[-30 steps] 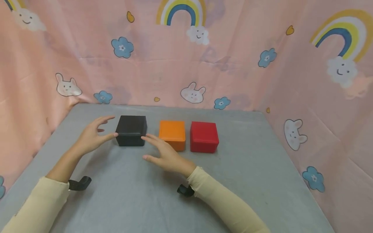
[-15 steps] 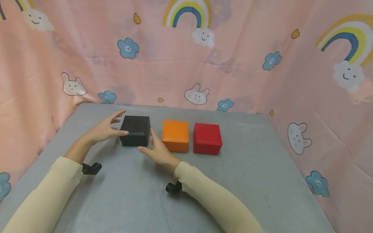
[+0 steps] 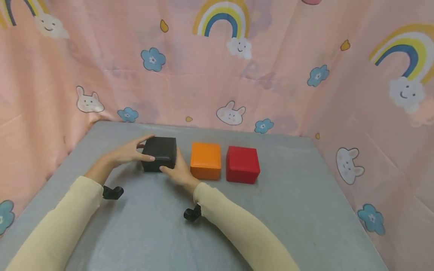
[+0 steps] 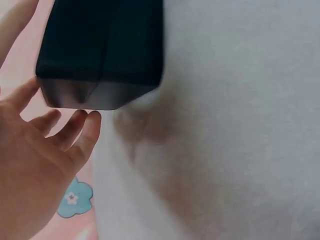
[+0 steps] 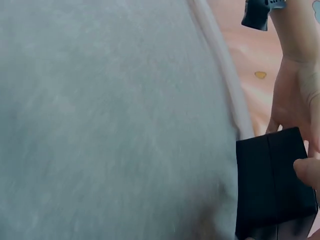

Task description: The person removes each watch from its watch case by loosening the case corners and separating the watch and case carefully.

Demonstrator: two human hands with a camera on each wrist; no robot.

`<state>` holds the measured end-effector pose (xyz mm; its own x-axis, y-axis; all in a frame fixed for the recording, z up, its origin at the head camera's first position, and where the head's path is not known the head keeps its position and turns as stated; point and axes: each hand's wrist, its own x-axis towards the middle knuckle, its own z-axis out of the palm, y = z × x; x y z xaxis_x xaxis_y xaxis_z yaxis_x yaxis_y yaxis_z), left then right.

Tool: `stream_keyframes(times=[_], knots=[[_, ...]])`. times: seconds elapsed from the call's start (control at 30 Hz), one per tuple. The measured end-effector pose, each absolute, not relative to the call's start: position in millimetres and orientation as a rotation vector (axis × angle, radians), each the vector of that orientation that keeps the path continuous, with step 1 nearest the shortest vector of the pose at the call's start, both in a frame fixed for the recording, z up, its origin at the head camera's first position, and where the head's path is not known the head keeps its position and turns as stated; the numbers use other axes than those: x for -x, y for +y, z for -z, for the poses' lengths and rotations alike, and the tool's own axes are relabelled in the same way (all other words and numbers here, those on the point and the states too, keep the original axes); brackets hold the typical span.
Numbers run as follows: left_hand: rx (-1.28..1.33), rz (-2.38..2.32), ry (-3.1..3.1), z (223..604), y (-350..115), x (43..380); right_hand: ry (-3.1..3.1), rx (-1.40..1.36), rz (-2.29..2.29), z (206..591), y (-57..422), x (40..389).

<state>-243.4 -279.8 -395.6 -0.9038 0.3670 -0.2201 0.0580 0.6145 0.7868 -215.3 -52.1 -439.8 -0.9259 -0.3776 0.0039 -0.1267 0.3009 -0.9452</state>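
A black box (image 3: 159, 154) with a smooth leathery surface sits at the left of the row, between both hands. My left hand (image 3: 129, 154) spans its left side, thumb along the front upper edge and forefinger at the back corner. From the right, my right hand (image 3: 179, 171) grips it, the thumb pressed on the front face and the other fingers along the right side, partly hidden. In the left wrist view, several left fingertips (image 4: 91, 120) reach the side of the black box (image 4: 100, 45). The right wrist view shows the right thumb (image 5: 306, 170) against it.
An orange box (image 3: 205, 160) stands just right of the right hand, with a red box (image 3: 242, 163) beyond it. The grey cloth-covered table (image 3: 288, 210) ends at a pink printed curtain (image 3: 190, 86) behind and at the sides.
Both hands have closed in on the black box from its sides; the right hand has moved left and its thumb now meets the front. The view has shifted slightly.
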Motion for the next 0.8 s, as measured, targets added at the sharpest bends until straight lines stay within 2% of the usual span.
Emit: stream_keyframes(times=[0.37,0.8], knots=[[-0.364,-1.24,2.54,415.1,-280.6,243.5,2.432,0.272,1.514,439.0,-59.2,214.3],[-0.381,-1.258,2.582,419.8,-278.7,244.8,2.522,0.275,1.475,440.0,-58.9,215.0]])
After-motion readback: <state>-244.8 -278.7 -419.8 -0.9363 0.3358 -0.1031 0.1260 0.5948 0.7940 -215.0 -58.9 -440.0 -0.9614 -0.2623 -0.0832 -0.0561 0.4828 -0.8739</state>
